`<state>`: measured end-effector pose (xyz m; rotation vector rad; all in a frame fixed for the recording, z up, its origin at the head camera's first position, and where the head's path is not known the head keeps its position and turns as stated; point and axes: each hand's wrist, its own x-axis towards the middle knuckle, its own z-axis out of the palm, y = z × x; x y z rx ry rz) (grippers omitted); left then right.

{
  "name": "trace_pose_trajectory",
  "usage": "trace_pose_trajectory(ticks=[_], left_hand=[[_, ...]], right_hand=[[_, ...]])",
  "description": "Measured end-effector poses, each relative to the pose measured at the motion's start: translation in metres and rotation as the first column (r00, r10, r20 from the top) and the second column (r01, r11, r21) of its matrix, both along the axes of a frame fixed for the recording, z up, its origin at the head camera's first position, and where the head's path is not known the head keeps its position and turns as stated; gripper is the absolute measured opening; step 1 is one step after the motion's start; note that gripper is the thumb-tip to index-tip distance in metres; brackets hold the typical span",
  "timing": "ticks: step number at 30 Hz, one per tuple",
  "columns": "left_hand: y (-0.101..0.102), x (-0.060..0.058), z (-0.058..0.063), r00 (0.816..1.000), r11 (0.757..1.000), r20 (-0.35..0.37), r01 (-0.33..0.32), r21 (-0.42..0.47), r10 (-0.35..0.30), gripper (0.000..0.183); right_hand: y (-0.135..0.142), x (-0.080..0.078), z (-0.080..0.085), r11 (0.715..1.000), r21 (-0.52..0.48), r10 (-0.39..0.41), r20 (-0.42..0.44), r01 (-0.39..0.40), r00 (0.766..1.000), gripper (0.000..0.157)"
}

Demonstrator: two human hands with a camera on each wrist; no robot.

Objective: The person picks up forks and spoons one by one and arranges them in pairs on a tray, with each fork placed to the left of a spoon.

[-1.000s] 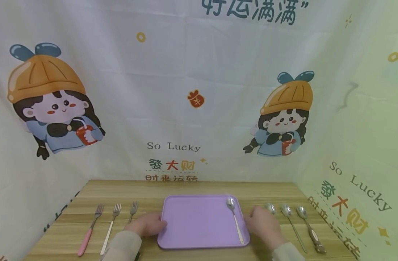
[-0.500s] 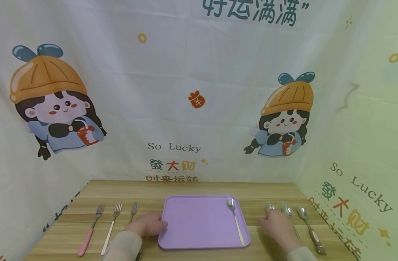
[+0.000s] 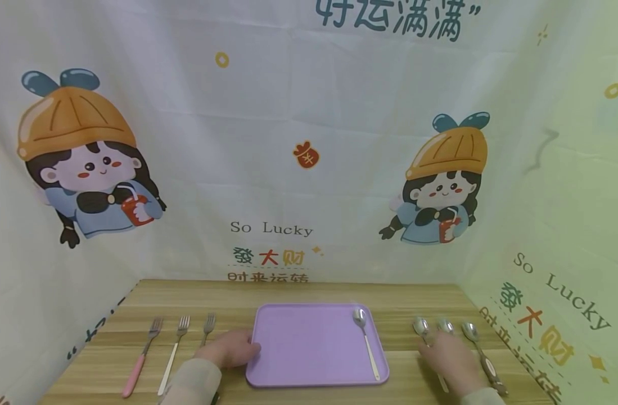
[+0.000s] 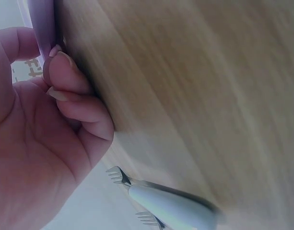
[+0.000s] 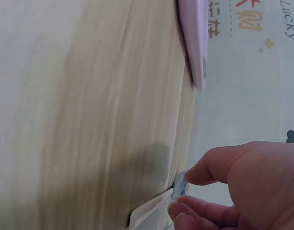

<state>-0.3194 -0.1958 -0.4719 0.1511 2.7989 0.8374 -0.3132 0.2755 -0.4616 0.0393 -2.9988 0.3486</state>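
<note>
At the left edge of a purple tray (image 3: 309, 346) my left hand (image 3: 230, 347) grips the rim, thumb on top and fingers below; the rim (image 4: 42, 24) shows between them in the left wrist view. A spoon (image 3: 365, 343) with a pale handle lies along the tray's right side. My right hand (image 3: 450, 360) hovers over the spoons right of the tray, thumb and fingers apart around a spoon bowl (image 5: 180, 186). It partly covers the left spoon (image 3: 421, 325) and the middle spoon (image 3: 445, 324). The right spoon (image 3: 483, 357) has a brown decorated handle.
Left of the tray lie a pink-handled fork (image 3: 140, 360), a white-handled fork (image 3: 174, 354) and a third fork (image 3: 209, 323), its handle mostly behind my left hand. A printed cloth (image 3: 268, 169) hangs behind the wooden table (image 3: 319, 292) and along both sides.
My right hand has moved right, from beside the tray's right edge to above the spoons, uncovering more of the left one. The left hand keeps its grip on the tray.
</note>
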Motion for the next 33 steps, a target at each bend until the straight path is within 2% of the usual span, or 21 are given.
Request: trace_pose_trajectory(ticks=[2,8,17,33], left_hand=[[-0.0001,0.0009,0.0007,1.0,1.0,0.001,0.0,0.002,0.0,0.021],[-0.0004,0.0011,-0.0004,1.0,1.0,-0.006,0.0,-0.003,0.0,0.02],[-0.0002,0.0018,-0.0001,1.0,1.0,-0.014,-0.004,-0.006,0.004,0.019],[-0.0012,-0.0023,-0.0042,1.0,1.0,-0.011,0.003,-0.008,-0.003,0.021]], right_hand=[[0.002,0.0008,-0.0011,1.0,0.008,-0.005,0.009,0.005,1.0,0.035],[0.0053,0.0037,-0.0018,0.999,-0.017,-0.032,0.044,0.033,0.998,0.022],[0.0049,0.0067,-0.0023,0.998,-0.029,-0.049,0.082,0.052,0.995,0.029],[0.0014,0.009,-0.0018,0.995,-0.049,-0.08,0.13,0.087,0.988,0.024]])
